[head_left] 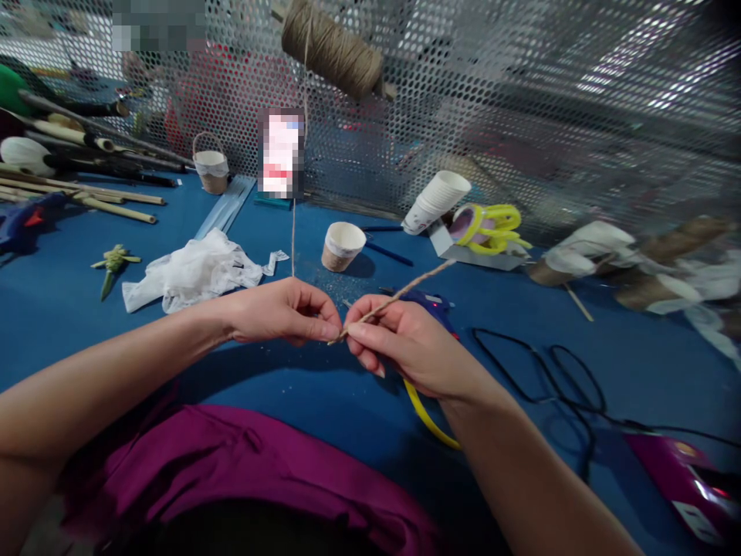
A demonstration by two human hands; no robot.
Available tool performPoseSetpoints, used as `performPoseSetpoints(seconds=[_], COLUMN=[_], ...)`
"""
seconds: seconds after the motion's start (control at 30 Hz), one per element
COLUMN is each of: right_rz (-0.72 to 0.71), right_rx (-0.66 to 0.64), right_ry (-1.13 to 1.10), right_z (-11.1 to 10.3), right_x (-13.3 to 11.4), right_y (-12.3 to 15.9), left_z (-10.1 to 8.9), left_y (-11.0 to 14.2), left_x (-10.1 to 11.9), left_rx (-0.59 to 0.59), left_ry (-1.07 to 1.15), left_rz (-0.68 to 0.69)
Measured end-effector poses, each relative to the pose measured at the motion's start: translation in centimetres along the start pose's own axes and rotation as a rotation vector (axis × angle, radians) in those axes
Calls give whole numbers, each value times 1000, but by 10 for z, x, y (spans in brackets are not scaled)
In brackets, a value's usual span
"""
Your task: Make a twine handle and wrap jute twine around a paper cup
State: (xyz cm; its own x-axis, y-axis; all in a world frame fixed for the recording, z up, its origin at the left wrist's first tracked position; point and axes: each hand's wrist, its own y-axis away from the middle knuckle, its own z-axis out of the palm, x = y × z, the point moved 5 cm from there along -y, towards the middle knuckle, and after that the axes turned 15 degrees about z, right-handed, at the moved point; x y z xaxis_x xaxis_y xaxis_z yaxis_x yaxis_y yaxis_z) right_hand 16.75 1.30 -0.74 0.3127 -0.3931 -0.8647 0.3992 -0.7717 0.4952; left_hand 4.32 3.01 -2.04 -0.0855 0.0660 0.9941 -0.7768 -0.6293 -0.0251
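A short piece of twisted brown twine (pixel 399 296) runs from the pinched fingertips up to the right across my right hand (pixel 399 340), which is closed on it. My left hand (pixel 295 313) is pinched on the twine's lower end, fingertips almost touching the right hand's. A thin strand hangs from the twine spool (pixel 333 50) on the mesh and passes down behind my left hand. Just beyond both hands stands a small paper cup (pixel 343 247) wrapped in twine with a white lace rim. Partly hidden behind my right hand lies a blue glue gun (pixel 431 303).
White lace (pixel 200 266) is heaped at left, near a cup with a handle (pixel 211 166). Stacked paper cups (pixel 437 201) and yellow scissors (pixel 492 228) stand back right. A black cable (pixel 544 371) loops at right. Sticks (pixel 93 193) lie far left; perforated mesh (pixel 492 100) closes off the back.
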Motion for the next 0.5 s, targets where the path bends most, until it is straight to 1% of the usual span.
performPoseSetpoints(seconds=[0.23,0.37,0.5], right_rz=[-18,-30,-31], right_rx=[-83,-94,-82], right_ry=[-55,-58,-37], right_z=[1,2,3], right_x=[1,0,0], right_y=[0,2,2], left_z=[-1,2,4], left_y=[1,2,2], left_x=[4,1,-1], left_rx=[-17,-64,-68], left_ry=[57,72,50], left_rz=[63,37,12])
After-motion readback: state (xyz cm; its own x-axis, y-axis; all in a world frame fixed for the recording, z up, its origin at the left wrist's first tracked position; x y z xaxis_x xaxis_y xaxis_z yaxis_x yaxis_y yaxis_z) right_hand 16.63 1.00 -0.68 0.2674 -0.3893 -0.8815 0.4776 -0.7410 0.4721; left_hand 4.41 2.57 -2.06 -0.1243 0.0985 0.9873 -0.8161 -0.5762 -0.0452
